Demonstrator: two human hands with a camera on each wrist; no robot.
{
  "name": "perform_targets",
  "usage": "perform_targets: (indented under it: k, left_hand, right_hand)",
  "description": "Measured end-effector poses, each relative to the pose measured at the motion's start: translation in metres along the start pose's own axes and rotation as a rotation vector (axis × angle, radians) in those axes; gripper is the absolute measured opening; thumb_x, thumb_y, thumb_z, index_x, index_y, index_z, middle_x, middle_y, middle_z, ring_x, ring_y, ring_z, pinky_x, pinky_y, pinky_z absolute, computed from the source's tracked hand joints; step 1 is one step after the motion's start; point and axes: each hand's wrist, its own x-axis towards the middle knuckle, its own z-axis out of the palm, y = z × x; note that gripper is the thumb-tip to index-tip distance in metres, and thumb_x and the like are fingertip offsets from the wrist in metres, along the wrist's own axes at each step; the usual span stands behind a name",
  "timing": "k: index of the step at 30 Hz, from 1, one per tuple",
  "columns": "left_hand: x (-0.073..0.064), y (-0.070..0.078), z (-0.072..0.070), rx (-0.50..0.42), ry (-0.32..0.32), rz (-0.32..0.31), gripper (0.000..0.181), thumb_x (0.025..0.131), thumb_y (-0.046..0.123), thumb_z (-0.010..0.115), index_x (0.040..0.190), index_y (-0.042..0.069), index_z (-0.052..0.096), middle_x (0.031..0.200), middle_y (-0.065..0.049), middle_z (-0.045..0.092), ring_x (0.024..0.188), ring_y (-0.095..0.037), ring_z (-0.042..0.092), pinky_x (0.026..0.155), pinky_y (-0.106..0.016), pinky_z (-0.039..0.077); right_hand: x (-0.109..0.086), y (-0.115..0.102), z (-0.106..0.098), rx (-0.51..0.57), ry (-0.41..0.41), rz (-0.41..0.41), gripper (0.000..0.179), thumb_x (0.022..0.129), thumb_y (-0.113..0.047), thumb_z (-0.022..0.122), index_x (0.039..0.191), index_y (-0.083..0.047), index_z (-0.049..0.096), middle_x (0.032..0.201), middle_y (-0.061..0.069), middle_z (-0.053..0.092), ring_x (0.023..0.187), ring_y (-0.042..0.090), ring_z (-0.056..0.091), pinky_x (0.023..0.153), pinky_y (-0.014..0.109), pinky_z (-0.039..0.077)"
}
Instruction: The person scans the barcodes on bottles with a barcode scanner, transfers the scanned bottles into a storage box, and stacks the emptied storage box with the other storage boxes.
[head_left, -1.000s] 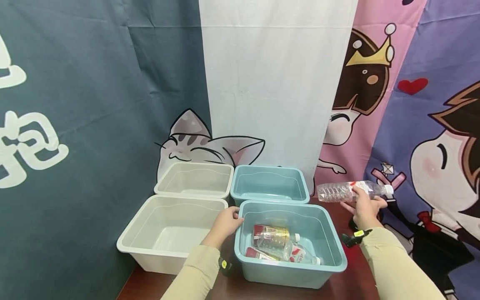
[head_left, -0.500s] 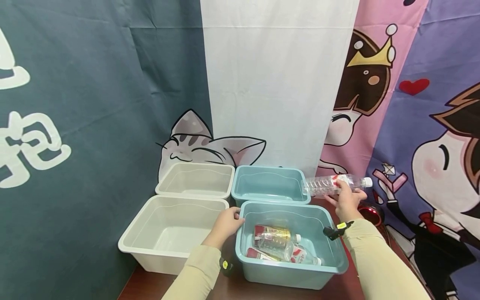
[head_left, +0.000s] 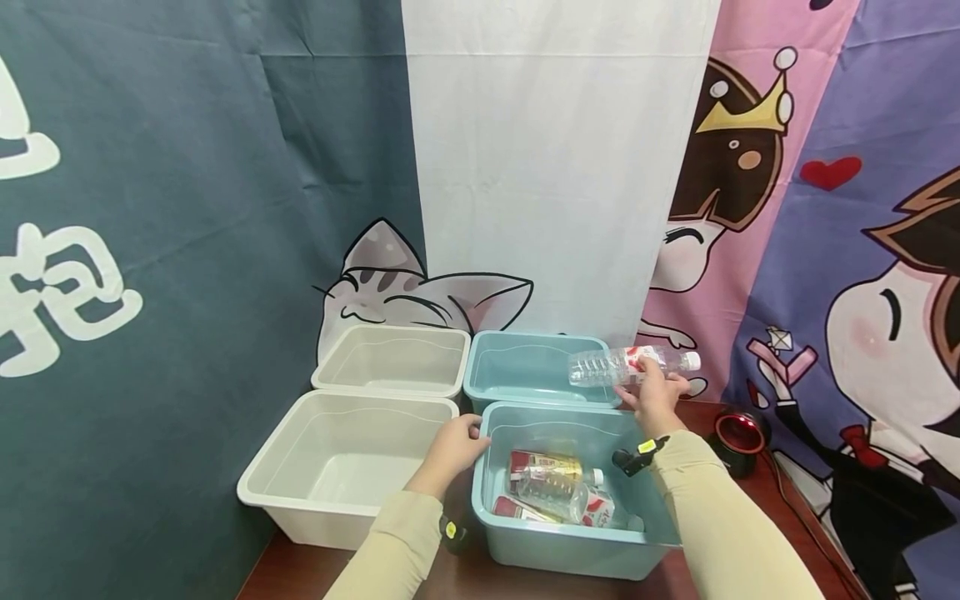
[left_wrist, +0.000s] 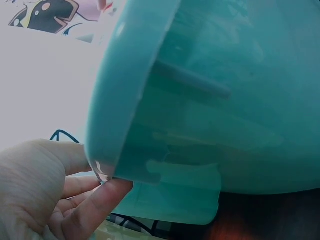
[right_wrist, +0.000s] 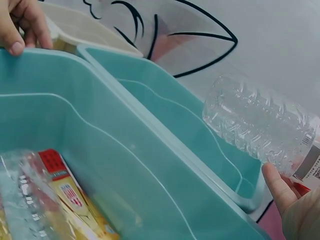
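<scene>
Around the front blue tub (head_left: 562,557), we hold a clear bottle (head_left: 615,367) at one o'clock, over the back blue tub (head_left: 517,367), the fingers of our right hand (head_left: 655,398) curled round it; our left hand (head_left: 453,447) pinches the front rim (head_left: 479,483) at ten. Other bottles (head_left: 551,492) lie heaped inside, our right sleeve (head_left: 723,512) hides the rim at three, cream tubs (head_left: 330,525) stand at nine and ten, a red-lit device (head_left: 740,442) at two.
</scene>
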Motion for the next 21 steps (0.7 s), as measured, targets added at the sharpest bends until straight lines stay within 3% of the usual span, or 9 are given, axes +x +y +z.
perform_targets:
  k: [15,21]
  left_hand:
    - [0.000,0.002,0.000,-0.010,0.007,-0.012,0.043,0.091,0.016,0.075,0.128,-0.002,0.063,0.093,-0.006,0.065,0.082,-0.019,0.062,0.069,-0.034,0.060]
    - [-0.001,0.002,0.000,-0.003,0.006,-0.006,0.042,0.091,0.016,0.075,0.128,-0.003,0.063,0.093,-0.006,0.065,0.082,-0.019,0.062,0.070,-0.035,0.060]
  right_hand:
    - [-0.016,0.033,0.035,-0.036,-0.107,-0.021,0.071,0.094,-0.031,0.065,0.137,-0.015,0.012,0.120,0.008,0.047,0.110,0.035,0.066,0.087,0.051,0.056]
    - [-0.025,0.046,0.051,-0.061,-0.159,-0.011,0.081,0.093,-0.029,0.069,0.145,-0.011,0.009,0.130,0.013,0.043,0.109,0.036,0.067,0.084,0.047,0.059]
